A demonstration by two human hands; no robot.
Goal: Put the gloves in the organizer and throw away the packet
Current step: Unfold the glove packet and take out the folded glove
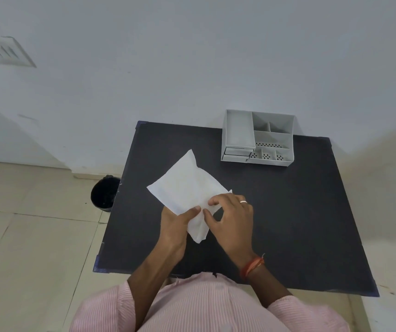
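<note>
— Pinching the white packet (187, 188) at its near end, aren't you, left hand (177, 224) and right hand (230, 219) both gripping it over the desk (299, 212)?
— Yes; you're opening it, I judge. Gloves aren't showing yet. The organizer (258, 137) is sitting clear at the far edge, the bin (104, 192) on the floor left

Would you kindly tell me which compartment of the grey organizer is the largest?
The long rectangular tray along the left side of the organizer, above the two small drawers; the others are smaller, divided cells.
</note>
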